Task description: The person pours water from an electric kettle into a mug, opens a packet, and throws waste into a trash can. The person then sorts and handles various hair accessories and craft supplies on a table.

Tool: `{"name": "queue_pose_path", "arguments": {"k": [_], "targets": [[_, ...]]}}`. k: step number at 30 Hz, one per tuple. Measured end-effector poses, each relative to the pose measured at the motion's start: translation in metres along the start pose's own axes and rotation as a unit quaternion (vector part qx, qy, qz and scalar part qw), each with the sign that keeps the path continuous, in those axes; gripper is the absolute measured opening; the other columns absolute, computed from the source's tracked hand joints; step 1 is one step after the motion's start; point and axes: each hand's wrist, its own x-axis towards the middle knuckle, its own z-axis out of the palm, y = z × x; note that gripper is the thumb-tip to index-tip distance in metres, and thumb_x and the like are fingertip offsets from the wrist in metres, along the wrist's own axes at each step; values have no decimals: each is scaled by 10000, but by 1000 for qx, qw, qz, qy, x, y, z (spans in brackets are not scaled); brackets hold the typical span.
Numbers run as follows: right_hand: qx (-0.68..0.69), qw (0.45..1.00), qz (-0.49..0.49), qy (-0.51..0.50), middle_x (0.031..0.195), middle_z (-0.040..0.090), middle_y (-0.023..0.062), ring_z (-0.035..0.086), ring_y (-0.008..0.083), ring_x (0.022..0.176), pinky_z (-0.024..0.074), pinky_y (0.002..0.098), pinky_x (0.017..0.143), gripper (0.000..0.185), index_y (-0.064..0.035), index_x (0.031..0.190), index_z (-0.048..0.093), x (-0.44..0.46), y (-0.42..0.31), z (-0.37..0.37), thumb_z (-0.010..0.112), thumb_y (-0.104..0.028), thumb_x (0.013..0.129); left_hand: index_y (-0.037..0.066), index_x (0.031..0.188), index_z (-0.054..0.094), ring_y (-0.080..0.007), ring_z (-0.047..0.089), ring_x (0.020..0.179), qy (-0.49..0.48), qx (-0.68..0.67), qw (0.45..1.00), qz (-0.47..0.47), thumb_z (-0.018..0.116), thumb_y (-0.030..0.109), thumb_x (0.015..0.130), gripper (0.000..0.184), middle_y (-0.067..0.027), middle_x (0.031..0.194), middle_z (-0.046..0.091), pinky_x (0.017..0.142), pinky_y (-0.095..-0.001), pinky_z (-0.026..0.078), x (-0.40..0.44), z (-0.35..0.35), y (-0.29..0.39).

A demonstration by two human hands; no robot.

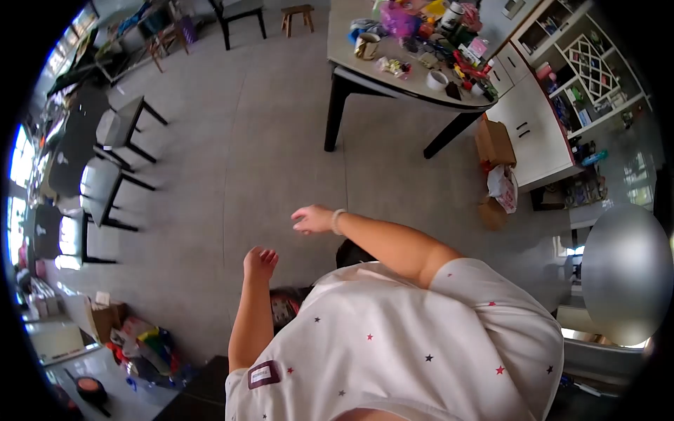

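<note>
My left hand (pixel 260 262) is raised over the grey floor (pixel 189 182), its fingers loosely bent and a little apart, with nothing visible in it. Farther forward and to the right, my right hand (pixel 314 219) hangs in the air with its fingers spread and holds nothing. A light bracelet (pixel 338 222) circles the right wrist. The two hands are apart and touch no object. Below them is a white shirt (pixel 400 337) with small stars.
A table (pixel 351 52) with a cup (pixel 366 45), a white bowl (pixel 437 80) and clutter stands ahead right. Cardboard boxes (pixel 496 142) lie beside a white cabinet (pixel 537 133). Dark chairs (pixel 123 123) line the left, with bags (pixel 144 340) at the lower left. A small stool (pixel 298 10) stands far ahead.
</note>
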Motion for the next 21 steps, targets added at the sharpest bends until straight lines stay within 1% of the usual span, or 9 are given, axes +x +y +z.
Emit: {"name": "queue_pose_path", "arguments": {"k": [2, 4, 7, 9, 11, 14, 17, 18, 21], "targets": [[173, 983, 14, 52, 870, 637, 65, 613, 114, 670, 504, 250, 591, 411, -19, 1164, 530, -1, 47, -69, 595, -225, 813, 17, 978, 459, -272, 530, 779, 18, 47, 998, 47, 527, 109, 835, 183, -121, 881, 503, 688, -404, 482, -12, 106, -12], [221, 969, 49, 102, 787, 626, 56, 595, 109, 648, 498, 229, 585, 337, -16, 1133, 533, -20, 70, -144, 562, -202, 853, 22, 945, 484, -266, 538, 750, -46, 53, 997, 15, 543, 105, 829, 155, -111, 841, 525, 669, -389, 480, 12, 180, -29], [219, 948, 86, 212, 782, 626, 47, 587, 101, 611, 474, 224, 523, 269, -29, 1067, 553, -33, 115, -241, 552, -192, 854, 31, 916, 511, -256, 551, 730, -115, 113, 987, -13, 557, 114, 826, 131, -101, 819, 552, 648, -369, 477, 32, 271, -58], [236, 928, 87, 275, 782, 623, 43, 584, 100, 605, 463, 223, 510, 247, -33, 1042, 557, -46, 123, -291, 553, -189, 850, 37, 920, 522, -250, 558, 736, -150, 157, 976, -16, 557, 123, 829, 130, -99, 829, 561, 645, -362, 477, 38, 321, -74], [265, 910, 89, 305, 795, 619, 44, 587, 102, 615, 459, 225, 513, 242, -34, 1033, 556, -61, 129, -324, 558, -185, 844, 41, 942, 529, -244, 565, 753, -154, 195, 969, -15, 551, 131, 835, 141, -99, 853, 565, 653, -360, 480, 35, 355, -91], [285, 891, 70, 348, 775, 601, 46, 553, 101, 550, 446, 226, 488, 196, -24, 986, 576, -68, 131, -370, 563, -131, 823, 11, 960, 551, -249, 569, 778, -167, 253, 953, -7, 547, 133, 839, 172, -117, 864, 570, 675, -368, 488, 38, 412, -103], [243, 881, -15, 405, 784, 602, 41, 553, 90, 579, 451, 229, 505, 225, -12, 1010, 569, -52, 154, -414, 575, -124, 816, 6, 989, 545, -245, 576, 763, -204, 298, 932, 43, 539, 131, 842, 194, -115, 874, 567, 667, -365, 492, 77, 462, -103], [268, 875, -8, 403, 817, 610, 43, 554, 87, 610, 466, 238, 547, 260, -11, 1046, 559, -51, 150, -431, 581, -128, 815, 5, 1016, 534, -244, 578, 758, -202, 303, 930, 48, 538, 127, 841, 213, -117, 876, 567, 661, -363, 493, 92, 485, -102], [194, 873, -4, 448, 880, 626, 56, 591, 114, 650, 479, 255, 608, 311, -39, 1082, 552, -33, 151, -478, 597, -153, 796, 3, 1130, 469, -247, 580, 755, -233, 305, 921, 65, 515, 102, 845, 305, -129, 873, 564, 641, -357, 495, 114, 556, -88]]}}
